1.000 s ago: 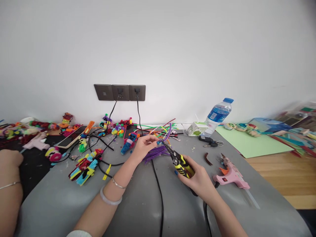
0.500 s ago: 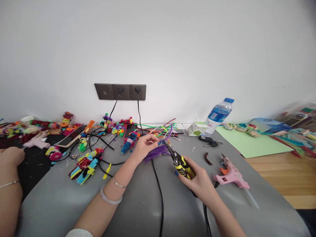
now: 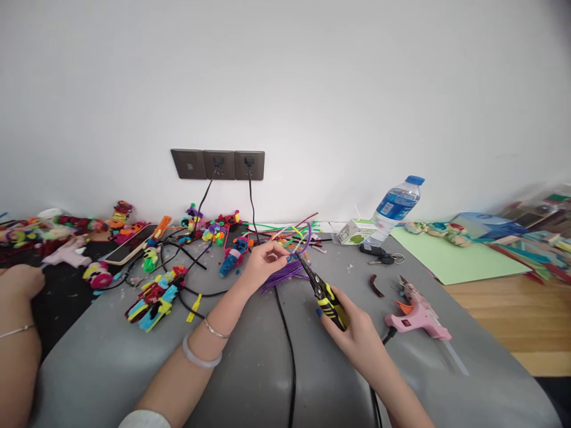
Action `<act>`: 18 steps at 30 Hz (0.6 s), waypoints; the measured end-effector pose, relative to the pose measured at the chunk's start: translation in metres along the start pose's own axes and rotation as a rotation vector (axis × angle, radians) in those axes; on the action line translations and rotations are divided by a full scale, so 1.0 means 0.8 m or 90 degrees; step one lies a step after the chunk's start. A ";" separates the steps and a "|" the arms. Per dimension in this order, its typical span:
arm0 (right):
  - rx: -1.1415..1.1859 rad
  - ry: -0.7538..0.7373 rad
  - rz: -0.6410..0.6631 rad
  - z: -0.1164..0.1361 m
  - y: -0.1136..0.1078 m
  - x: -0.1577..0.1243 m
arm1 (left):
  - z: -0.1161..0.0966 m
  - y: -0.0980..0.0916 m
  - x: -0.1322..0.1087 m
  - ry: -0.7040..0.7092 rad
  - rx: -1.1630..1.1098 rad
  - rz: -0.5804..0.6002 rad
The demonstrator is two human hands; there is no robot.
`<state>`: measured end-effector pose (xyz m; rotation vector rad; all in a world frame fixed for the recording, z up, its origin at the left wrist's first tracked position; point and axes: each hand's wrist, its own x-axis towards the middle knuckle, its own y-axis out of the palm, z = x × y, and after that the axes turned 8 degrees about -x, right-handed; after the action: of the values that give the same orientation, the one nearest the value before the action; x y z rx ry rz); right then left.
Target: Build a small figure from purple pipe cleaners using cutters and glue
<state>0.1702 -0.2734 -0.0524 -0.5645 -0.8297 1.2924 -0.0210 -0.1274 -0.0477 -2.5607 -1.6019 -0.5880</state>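
Note:
My left hand [image 3: 263, 263] pinches a purple pipe cleaner [image 3: 304, 239] that curves up above a bundle of purple pipe cleaners [image 3: 282, 275] lying on the grey table cover [image 3: 250, 356]. My right hand [image 3: 352, 330] grips the yellow-and-black handles of a pair of pliers [image 3: 322, 289]. The pliers' jaws point up-left and meet the pipe cleaner close to my left fingertips.
A pink glue gun [image 3: 417, 314] lies right of my right hand. A water bottle [image 3: 392, 209], a small green carton [image 3: 355, 231] and keys [image 3: 380, 255] stand behind. Colourful pipe-cleaner figures [image 3: 156, 295], black cables [image 3: 289, 351] and a phone [image 3: 129, 245] lie left. Another person's arm [image 3: 15, 333] is at far left.
Both hands have barely moved; my right hand and the pliers have tilted slightly, keeping the jaws at the purple pipe cleaner. The other person's hand at far left shifted a little.

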 end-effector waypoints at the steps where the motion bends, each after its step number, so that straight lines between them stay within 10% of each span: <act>1: -0.017 0.002 -0.005 0.000 0.001 -0.001 | 0.000 0.000 0.000 0.000 0.004 0.002; 18: -0.029 0.028 0.028 -0.007 0.006 0.003 | -0.007 0.002 -0.002 -0.011 0.026 0.048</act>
<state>0.1724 -0.2697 -0.0588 -0.6480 -0.8153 1.2994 -0.0219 -0.1310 -0.0426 -2.5901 -1.4974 -0.5225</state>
